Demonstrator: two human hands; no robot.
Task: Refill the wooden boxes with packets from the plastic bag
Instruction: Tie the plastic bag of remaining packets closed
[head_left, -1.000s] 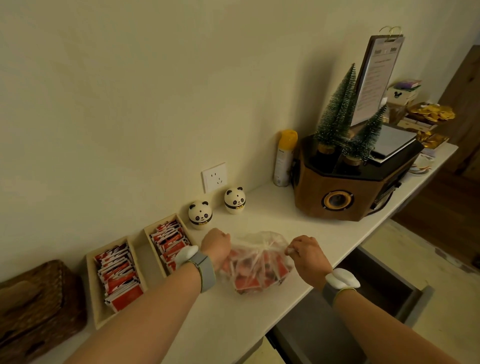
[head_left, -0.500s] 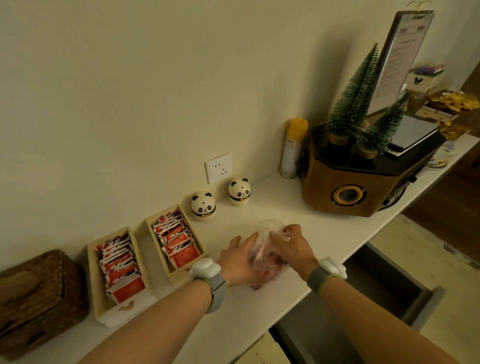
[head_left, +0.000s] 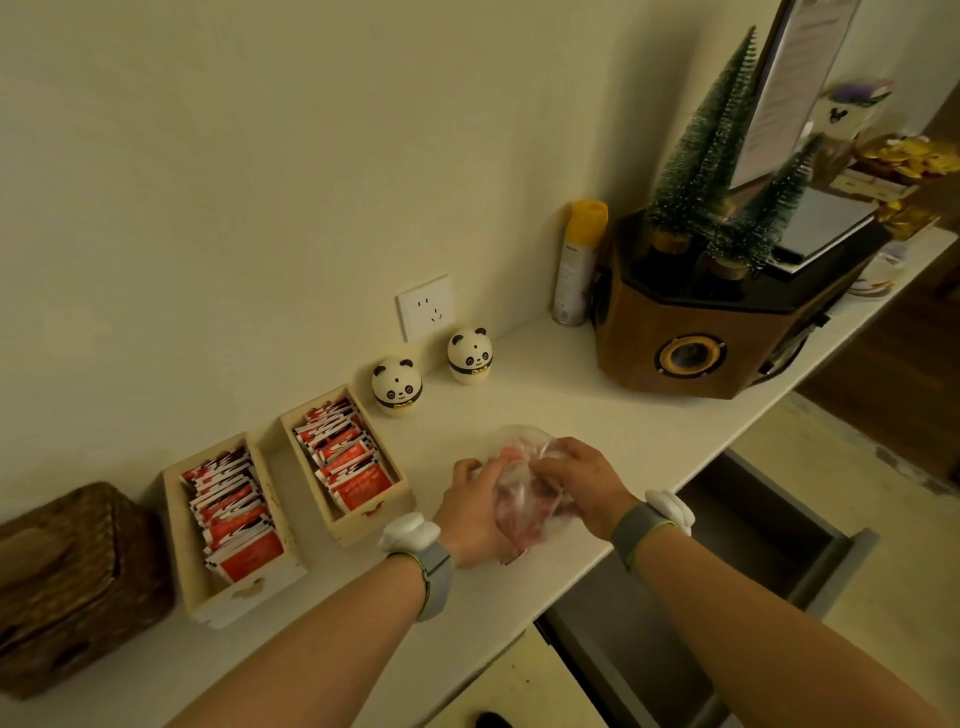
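Note:
A clear plastic bag (head_left: 524, 488) with red packets inside sits bunched on the white counter near its front edge. My left hand (head_left: 470, 512) grips the bag from its left side. My right hand (head_left: 582, 480) grips it from the right and top, fingers curled into the plastic. Left of the bag stand two open wooden boxes: the nearer box (head_left: 382, 522) and the left box (head_left: 200, 584). Both hold rows of red and white packets (head_left: 345, 457) standing on edge.
Two panda figures (head_left: 397, 387) stand by a wall socket (head_left: 425, 306). A spray can (head_left: 576, 262) and a wooden speaker (head_left: 727, 332) with small trees are on the right. A woven basket (head_left: 67, 577) sits far left. An open drawer (head_left: 727, 561) lies below the counter's edge.
Both hands came together from the bag's spread sides and now squeeze it into a tight bundle. The bag is smaller and more bunched. The view has tilted and closed in.

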